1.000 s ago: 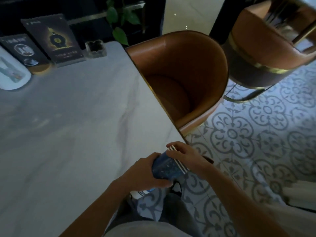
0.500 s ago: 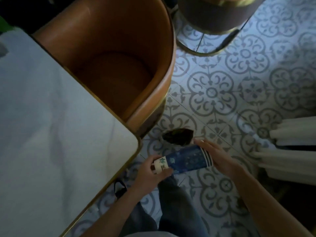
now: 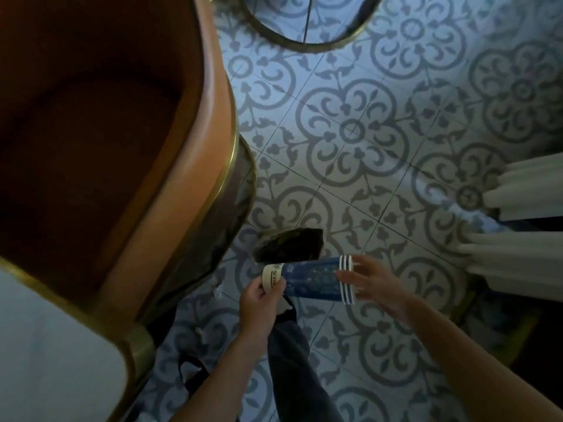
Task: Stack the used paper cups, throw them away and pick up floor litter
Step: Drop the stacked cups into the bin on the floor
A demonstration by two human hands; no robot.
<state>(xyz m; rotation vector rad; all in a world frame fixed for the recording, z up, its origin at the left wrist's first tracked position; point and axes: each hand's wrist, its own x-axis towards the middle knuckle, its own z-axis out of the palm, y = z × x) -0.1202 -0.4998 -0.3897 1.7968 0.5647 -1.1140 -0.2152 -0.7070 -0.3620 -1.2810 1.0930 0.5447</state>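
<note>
A stack of blue paper cups [image 3: 310, 278] with white rims lies sideways in the air above the patterned floor. My left hand [image 3: 262, 303] grips its cream-coloured bottom end. My right hand [image 3: 374, 284] rests against the rim end, with fingers spread along the cup wall. Just beyond the stack, a dark crumpled piece of litter [image 3: 289, 245] lies on the tiles beside the chair base.
An orange leather armchair [image 3: 170, 166] with a brass trim fills the left. The white table corner [image 3: 61, 376] is at lower left. A second chair's brass ring base [image 3: 307, 35] is at the top. White curtain folds [image 3: 524, 214] hang at right. My trouser leg [image 3: 292, 370] is below.
My view has tilted from the tabletop down to the floor. The cup stack stays held in both hands, now over the tiles, and the dark litter has come into view.
</note>
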